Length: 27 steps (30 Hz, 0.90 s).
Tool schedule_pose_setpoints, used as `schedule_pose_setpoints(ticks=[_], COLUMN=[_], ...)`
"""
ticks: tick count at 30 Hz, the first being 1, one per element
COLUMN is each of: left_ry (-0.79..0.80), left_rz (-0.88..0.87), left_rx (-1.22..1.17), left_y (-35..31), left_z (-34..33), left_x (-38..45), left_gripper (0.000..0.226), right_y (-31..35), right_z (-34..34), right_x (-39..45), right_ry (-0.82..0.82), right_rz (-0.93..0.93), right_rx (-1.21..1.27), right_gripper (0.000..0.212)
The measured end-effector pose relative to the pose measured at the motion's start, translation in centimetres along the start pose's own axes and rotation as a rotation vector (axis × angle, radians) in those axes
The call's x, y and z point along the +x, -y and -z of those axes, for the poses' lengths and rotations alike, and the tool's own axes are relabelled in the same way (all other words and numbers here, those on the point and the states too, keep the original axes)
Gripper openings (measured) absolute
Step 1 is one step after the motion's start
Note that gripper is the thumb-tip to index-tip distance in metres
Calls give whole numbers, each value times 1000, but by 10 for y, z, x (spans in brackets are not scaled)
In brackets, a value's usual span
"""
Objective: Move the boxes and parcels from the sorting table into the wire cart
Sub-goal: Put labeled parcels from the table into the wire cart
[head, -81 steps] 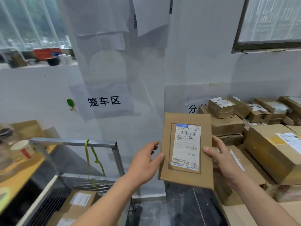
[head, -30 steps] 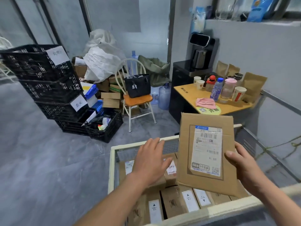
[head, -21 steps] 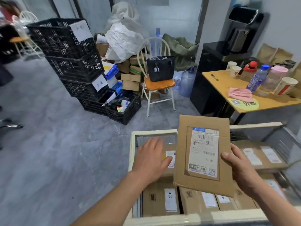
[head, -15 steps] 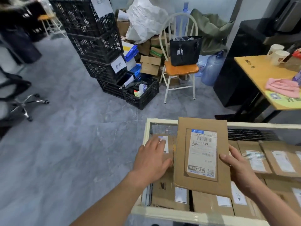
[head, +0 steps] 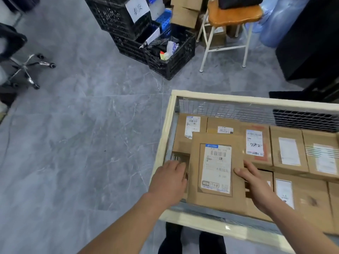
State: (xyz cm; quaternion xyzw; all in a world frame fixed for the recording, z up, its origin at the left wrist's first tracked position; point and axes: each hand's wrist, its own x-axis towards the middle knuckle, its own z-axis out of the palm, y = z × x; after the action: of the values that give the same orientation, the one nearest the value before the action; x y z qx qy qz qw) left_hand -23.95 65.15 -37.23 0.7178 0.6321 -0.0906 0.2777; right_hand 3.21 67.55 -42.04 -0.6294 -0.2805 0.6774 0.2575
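the flat parcel (head: 216,173) lies label up in the wire cart (head: 166,136), near its near left corner, long axis running away from the person. right hand (head: 256,186) pinches its right edge; left hand (head: 169,182), fingers relaxed, holds nothing just beside its left edge.

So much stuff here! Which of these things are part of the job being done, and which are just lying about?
Part of the job:
- flat cardboard parcel, held by the right hand
- left hand, at the parcel's left edge
- wire cart
- labelled boxes already packed inside

Just lying about:
- black plastic crates
- wooden-seat chair
- office chair base
- water jug
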Motion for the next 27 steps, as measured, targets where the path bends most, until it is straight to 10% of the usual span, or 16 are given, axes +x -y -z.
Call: schedule_pose_setpoints(ticks=[27], left_ry=[-118], left_rz=[72], left_rx=[181], left_y=[66], left_z=[-86], left_x=[37], left_gripper=[71], right_y=[-100], right_z=[-43], right_x=[77], right_ry=[53], right_rz=[-166], right_rx=[-54], right_gripper=[78])
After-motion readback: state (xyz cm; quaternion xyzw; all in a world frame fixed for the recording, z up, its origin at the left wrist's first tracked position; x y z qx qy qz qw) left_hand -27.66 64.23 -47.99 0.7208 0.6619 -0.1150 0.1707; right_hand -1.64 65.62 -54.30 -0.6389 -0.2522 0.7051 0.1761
